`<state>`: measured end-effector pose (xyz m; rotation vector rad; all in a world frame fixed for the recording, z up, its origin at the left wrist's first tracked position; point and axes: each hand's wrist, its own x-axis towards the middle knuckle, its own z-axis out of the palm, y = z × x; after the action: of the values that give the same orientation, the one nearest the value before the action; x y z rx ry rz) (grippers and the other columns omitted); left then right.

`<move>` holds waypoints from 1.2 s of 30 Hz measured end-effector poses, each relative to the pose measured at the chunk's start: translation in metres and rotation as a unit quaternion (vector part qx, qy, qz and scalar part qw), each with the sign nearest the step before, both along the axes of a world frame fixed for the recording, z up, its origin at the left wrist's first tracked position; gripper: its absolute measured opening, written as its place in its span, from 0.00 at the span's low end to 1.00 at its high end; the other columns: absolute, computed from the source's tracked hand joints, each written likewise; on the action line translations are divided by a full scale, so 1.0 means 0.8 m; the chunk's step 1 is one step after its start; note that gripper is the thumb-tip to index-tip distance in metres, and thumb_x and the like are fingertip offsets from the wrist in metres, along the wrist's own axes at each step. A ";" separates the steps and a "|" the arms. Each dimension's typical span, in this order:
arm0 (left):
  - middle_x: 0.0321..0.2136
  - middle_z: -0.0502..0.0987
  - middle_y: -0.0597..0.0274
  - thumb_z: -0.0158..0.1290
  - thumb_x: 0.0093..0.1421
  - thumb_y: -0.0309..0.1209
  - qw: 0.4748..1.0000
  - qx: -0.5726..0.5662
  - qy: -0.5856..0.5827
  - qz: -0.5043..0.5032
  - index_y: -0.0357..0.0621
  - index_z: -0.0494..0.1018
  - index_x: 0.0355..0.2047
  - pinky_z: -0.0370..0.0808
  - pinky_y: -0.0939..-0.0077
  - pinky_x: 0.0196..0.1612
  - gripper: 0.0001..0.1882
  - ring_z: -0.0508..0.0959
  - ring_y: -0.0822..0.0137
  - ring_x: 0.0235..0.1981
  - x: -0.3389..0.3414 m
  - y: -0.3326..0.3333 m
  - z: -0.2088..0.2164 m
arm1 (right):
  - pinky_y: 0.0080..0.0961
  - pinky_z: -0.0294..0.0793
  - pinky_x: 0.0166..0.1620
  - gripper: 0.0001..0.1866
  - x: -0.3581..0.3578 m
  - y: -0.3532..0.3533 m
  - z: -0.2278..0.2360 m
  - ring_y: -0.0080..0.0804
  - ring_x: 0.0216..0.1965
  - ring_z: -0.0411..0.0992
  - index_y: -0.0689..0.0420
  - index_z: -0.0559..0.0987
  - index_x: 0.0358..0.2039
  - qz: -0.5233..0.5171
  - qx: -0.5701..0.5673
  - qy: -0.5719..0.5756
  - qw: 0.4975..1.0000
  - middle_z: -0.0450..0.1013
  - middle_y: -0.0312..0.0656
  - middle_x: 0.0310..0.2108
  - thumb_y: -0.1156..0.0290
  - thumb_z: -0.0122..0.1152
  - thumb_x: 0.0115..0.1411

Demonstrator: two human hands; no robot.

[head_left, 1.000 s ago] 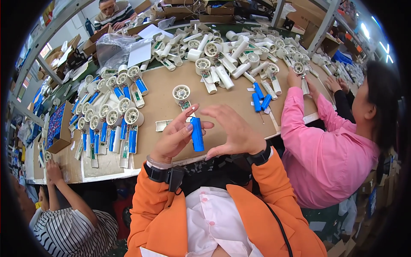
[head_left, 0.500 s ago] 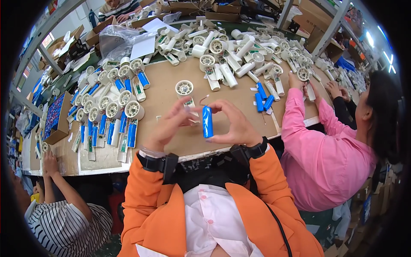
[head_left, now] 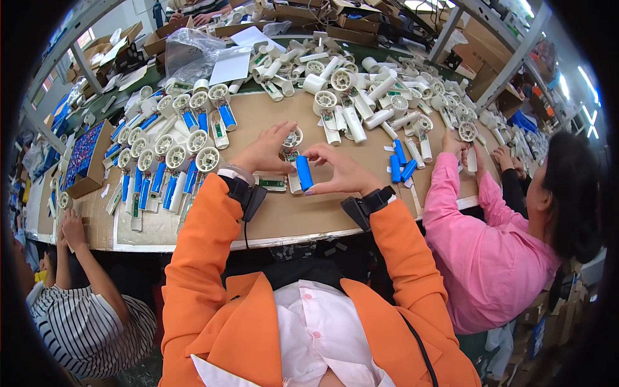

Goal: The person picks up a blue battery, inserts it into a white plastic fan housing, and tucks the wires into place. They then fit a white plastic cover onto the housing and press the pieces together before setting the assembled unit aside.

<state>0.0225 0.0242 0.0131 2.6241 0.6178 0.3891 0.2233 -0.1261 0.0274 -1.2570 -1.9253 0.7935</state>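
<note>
Here, line by line, is what you have in front of you.
Blue cell: your blue cylinder sits between your two hands, just above the counter's near edge.
Axis: its long axis runs nearly away from you, the far end leaning slightly to your left, the near end down by your right fingertips.
Right hand: your right hand pinches the blue cylinder with thumb and fingers closed on it.
Left hand: your left hand grips a small white fan unit, its round head at the far end and its body running down beside the cylinder.
Contact: cylinder and fan body lie just beside each other; whether they touch, you cannot tell.
Counter: the tan counter carries rows of white fans with blue cells at your left and a loose heap of white fan parts farther back.
Spare cells: three loose blue cells lie to your right.
Room: a person in a pink sleeve works at your right, a person in a striped shirt at your left; cardboard boxes line the far side.
</note>
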 end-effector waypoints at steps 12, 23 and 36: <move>0.56 0.69 0.54 0.65 0.47 0.23 0.979 -0.201 -0.017 -0.024 0.50 0.51 0.70 0.79 0.75 0.40 0.52 0.79 0.67 0.35 -0.008 0.012 0.007 | 0.28 0.69 0.50 0.38 -0.003 0.018 -0.003 0.33 0.52 0.66 0.52 0.72 0.54 0.026 0.027 -0.069 0.997 0.66 0.39 0.53 0.58 0.79 0.42; 0.48 0.76 0.53 0.64 0.46 0.25 0.961 -0.277 -0.010 -0.019 0.45 0.50 0.70 0.78 0.74 0.41 0.52 0.80 0.67 0.36 -0.012 0.005 0.017 | 0.33 0.69 0.55 0.38 -0.013 0.017 -0.001 0.41 0.53 0.66 0.57 0.73 0.52 0.015 0.035 -0.129 0.991 0.66 0.44 0.53 0.52 0.77 0.43; 0.48 0.73 0.57 0.59 0.50 0.18 0.947 -0.319 -0.045 -0.005 0.53 0.48 0.71 0.78 0.77 0.34 0.50 0.77 0.73 0.31 -0.012 -0.005 0.016 | 0.38 0.63 0.60 0.40 -0.021 0.003 -0.021 0.47 0.57 0.62 0.57 0.73 0.53 -0.046 0.099 -0.159 0.981 0.66 0.47 0.53 0.49 0.76 0.43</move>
<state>0.0130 0.0198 0.0261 1.9779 0.5789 0.2480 0.2066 -0.1240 0.0106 -1.4003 -2.1178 0.3581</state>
